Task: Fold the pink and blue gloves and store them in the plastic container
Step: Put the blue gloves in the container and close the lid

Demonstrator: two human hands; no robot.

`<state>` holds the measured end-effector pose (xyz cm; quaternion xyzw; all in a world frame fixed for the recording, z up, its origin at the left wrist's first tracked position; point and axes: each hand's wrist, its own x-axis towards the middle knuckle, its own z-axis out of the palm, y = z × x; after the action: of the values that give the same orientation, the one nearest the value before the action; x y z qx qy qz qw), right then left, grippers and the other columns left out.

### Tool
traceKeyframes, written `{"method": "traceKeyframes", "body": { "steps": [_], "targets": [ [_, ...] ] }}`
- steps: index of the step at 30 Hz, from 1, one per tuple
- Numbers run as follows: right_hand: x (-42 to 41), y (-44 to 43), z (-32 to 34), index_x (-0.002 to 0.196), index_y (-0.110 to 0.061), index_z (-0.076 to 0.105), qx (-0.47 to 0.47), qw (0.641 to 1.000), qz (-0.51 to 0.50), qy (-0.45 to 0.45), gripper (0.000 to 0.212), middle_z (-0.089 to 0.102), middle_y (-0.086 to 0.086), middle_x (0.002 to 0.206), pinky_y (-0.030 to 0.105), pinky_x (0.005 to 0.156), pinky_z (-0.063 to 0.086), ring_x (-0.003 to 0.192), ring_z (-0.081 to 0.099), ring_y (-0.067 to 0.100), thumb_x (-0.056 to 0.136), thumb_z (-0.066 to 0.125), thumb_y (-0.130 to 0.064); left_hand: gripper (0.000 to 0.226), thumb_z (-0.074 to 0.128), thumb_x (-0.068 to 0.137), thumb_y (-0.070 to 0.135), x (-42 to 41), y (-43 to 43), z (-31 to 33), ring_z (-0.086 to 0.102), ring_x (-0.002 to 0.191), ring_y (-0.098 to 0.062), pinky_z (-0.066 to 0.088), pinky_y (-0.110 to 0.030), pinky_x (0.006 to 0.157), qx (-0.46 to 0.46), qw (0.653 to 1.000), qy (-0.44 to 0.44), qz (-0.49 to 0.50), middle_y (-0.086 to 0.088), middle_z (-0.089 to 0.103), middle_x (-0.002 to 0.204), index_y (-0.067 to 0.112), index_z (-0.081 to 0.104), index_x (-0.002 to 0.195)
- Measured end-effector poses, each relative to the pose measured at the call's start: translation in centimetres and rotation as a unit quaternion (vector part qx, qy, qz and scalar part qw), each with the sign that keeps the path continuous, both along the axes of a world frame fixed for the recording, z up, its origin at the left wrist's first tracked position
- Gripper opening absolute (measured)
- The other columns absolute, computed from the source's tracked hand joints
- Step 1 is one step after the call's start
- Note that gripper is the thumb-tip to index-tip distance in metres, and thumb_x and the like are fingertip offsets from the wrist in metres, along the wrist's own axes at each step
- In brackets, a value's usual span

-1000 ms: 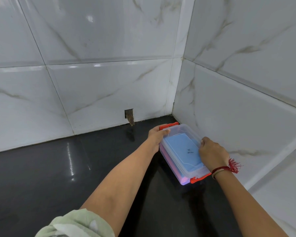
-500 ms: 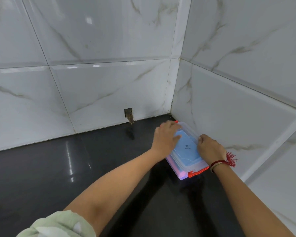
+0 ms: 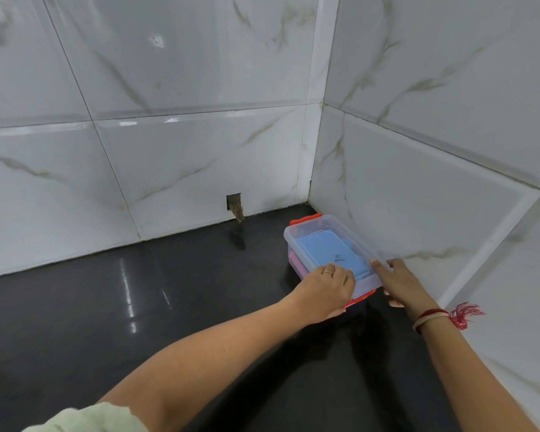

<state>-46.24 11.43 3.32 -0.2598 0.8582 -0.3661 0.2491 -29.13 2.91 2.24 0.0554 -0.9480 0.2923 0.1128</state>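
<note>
Over by the tiled corner, left hand (image 3: pixel 326 289) now slid from the far end down to the plastic container (image 3: pixel 331 249)'s near red latch (image 3: pixel 360 299), right hand (image 3: pixel 396 283) alongside, fingers curled and pressing, gloves (image 3: pixel 328 249) folded inside under the lid, so basically done.

The left hand (image 3: pixel 323 291) hides the near red clasp (image 3: pixel 360 299) (mostly).

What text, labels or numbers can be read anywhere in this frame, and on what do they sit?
Small dark handwritten mark on the blue glove, seen through the lid of the plastic container: too blurred to read.
No other words, brands, numbers or signs show, not on the tiled wall or the black counter.
</note>
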Motion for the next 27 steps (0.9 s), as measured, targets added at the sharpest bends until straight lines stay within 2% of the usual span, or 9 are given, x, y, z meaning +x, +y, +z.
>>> {"method": "traceKeyframes", "body": {
  "steps": [5,7,11,14,16,18,21,24,27],
  "targets": [
    [0.5,0.8,0.0,0.113,-0.011,0.045,-0.058,0.995,-0.035,-0.069,0.045,0.057,0.008,0.078,0.028,0.052,0.051,0.063,0.058,0.020,0.093,0.040,-0.051,0.050,0.059,0.083,0.061,-1.0,1.0,0.6,0.074,0.083,-0.018,0.061,-0.026,0.069,-0.009,0.999,0.016,0.039,-0.003,0.076,0.092,0.015,0.073,0.097],
    [0.3,1.3,0.5,0.112,-0.014,0.045,-0.089,0.990,-0.051,-0.099,0.040,0.056,0.010,0.074,0.030,0.056,0.051,0.064,0.054,0.020,0.095,0.040,-0.049,0.043,0.063,0.086,0.050,-1.4,1.4,0.3,0.074,0.088,-0.021,0.061,-0.030,0.073,-0.040,0.998,0.002,0.046,-0.006,0.076,0.097,0.011,0.072,0.101],
    [0.9,1.8,0.6,0.123,-0.014,0.042,-0.073,0.994,-0.029,-0.082,0.045,0.060,0.011,0.094,0.033,0.066,0.052,0.084,0.058,0.025,0.095,0.038,-0.049,0.056,0.057,0.086,0.057,-1.1,1.5,0.2,0.071,0.098,-0.022,0.058,-0.032,0.083,-0.043,0.998,0.009,0.051,-0.008,0.074,0.109,0.010,0.069,0.113],
    [2.3,1.9,-0.3,0.122,-0.018,0.047,-0.095,0.976,0.000,-0.195,0.050,0.062,0.014,0.109,0.038,0.081,0.053,0.101,0.060,0.030,0.093,0.035,-0.057,0.065,0.059,0.083,0.059,-0.6,1.5,0.2,0.068,0.106,-0.020,0.053,-0.030,0.089,-0.053,0.997,-0.011,0.051,-0.007,0.070,0.118,0.009,0.063,0.124],
    [3.0,1.9,-0.6,0.114,-0.017,0.054,-0.125,0.966,-0.012,-0.227,0.051,0.065,0.015,0.098,0.035,0.075,0.054,0.092,0.063,0.028,0.092,0.036,-0.058,0.063,0.066,0.082,0.052,-0.4,1.6,0.1,0.067,0.108,-0.020,0.052,-0.030,0.092,-0.057,0.997,-0.026,0.047,-0.008,0.068,0.122,0.009,0.059,0.128],
    [3.1,1.9,-0.8,0.101,-0.010,0.059,-0.154,0.966,-0.039,-0.205,0.048,0.062,0.012,0.077,0.030,0.064,0.054,0.070,0.060,0.022,0.092,0.040,-0.053,0.061,0.069,0.082,0.047,-0.2,1.7,0.2,0.067,0.108,-0.019,0.051,-0.029,0.092,-0.060,0.996,-0.034,0.050,-0.008,0.068,0.122,0.010,0.058,0.129],
    [2.7,1.7,-1.0,0.094,-0.006,0.055,-0.193,0.959,-0.084,-0.191,0.033,0.053,0.006,0.064,0.028,0.055,0.049,0.058,0.052,0.017,0.093,0.049,-0.039,0.060,0.071,0.081,0.044,-0.1,1.8,0.5,0.067,0.109,-0.018,0.051,-0.029,0.093,-0.059,0.996,-0.042,0.057,-0.007,0.068,0.123,0.010,0.058,0.129],
    [2.4,1.6,-1.2,0.102,-0.011,0.051,-0.152,0.975,-0.083,-0.141,0.033,0.052,0.004,0.077,0.029,0.057,0.048,0.068,0.052,0.016,0.092,0.050,-0.042,0.059,0.070,0.083,0.038,-0.3,1.9,0.5,0.066,0.110,-0.020,0.051,-0.030,0.093,-0.066,0.996,-0.046,0.046,-0.010,0.067,0.124,0.007,0.056,0.131],
    [2.6,1.6,-1.3,0.107,-0.013,0.049,-0.131,0.977,-0.071,-0.153,0.038,0.057,0.007,0.096,0.034,0.069,0.049,0.083,0.055,0.021,0.092,0.045,-0.048,0.052,0.057,0.092,0.040,-0.8,1.8,0.5,0.067,0.107,-0.026,0.055,-0.035,0.090,-0.077,0.996,-0.041,0.027,-0.015,0.067,0.121,0.002,0.057,0.128]
  ]
}}
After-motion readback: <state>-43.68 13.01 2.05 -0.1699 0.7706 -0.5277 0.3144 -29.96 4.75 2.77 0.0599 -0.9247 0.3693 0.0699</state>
